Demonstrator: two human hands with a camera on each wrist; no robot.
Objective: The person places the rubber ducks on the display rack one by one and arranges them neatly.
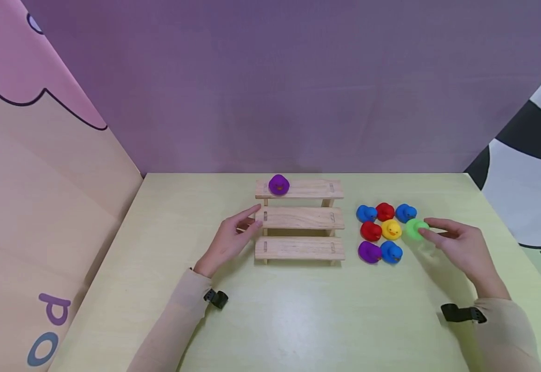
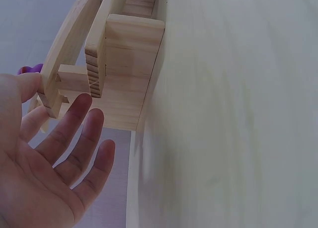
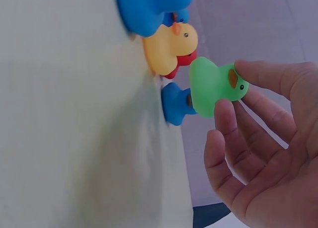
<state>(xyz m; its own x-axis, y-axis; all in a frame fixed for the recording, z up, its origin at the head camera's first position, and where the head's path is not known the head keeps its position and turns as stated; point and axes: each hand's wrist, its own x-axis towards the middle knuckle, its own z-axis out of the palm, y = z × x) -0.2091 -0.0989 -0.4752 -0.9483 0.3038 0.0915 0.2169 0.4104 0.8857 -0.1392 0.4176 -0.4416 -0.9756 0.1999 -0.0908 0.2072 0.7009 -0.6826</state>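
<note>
A green rubber duck [image 3: 206, 86] is pinched between the thumb and fingers of my right hand [image 1: 461, 248], raised beside the other ducks. My left hand [image 1: 230, 237] is at the left end of a three-step wooden rack [image 1: 303, 218], thumb and index finger at the edges of its middle step. In the left wrist view the other fingers [image 2: 82, 148] spread loosely below that step. A purple duck [image 1: 279, 185] sits at the left of the top step.
Right of the rack several ducks are grouped: blue ones [image 1: 391, 252], red ones [image 1: 371, 231], a yellow one [image 1: 391, 229] and a purple one [image 1: 369, 252]. A purple wall [image 1: 298, 88] stands behind the light wooden table [image 1: 270, 320], with printed panels at both sides.
</note>
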